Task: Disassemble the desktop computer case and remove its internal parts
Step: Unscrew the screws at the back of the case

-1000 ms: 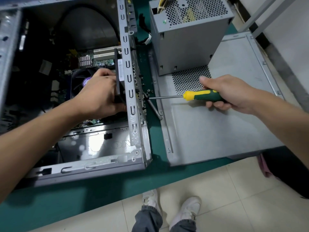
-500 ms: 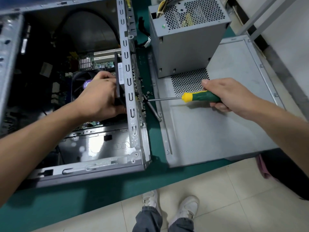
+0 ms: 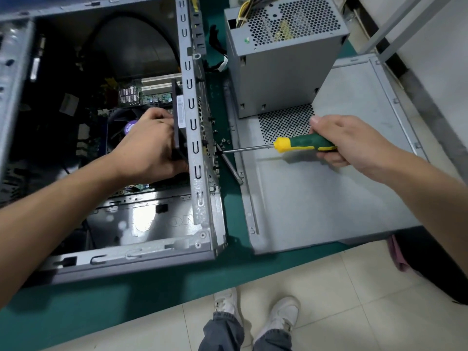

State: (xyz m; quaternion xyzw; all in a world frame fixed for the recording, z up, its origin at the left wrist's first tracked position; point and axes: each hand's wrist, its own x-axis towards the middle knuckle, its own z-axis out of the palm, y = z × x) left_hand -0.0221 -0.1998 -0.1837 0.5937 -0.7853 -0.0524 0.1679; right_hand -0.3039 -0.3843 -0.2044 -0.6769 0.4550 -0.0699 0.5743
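the right hand (image 3: pixel 354 143) is still gripping the screwdriver (image 3: pixel 278 145), fingers curled round its handle, tip at the computer case (image 3: pixel 195 138) wall mid-frame. the left hand (image 3: pixel 149 145) keeps clutching the black fan (image 3: pixel 177 130) inside, as before.

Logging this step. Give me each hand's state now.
Left hand: fingers grip the black fan inside the case.
Right hand: holds the screwdriver.

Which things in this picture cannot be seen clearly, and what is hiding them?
- Head view: screwdriver tip and its screw, too small against the computer case rear panel.
- Black rear fan: mostly covered by the left hand and case wall.
- Screwdriver handle end: inside the right hand.
- Power supply cables: cut off by the top edge.
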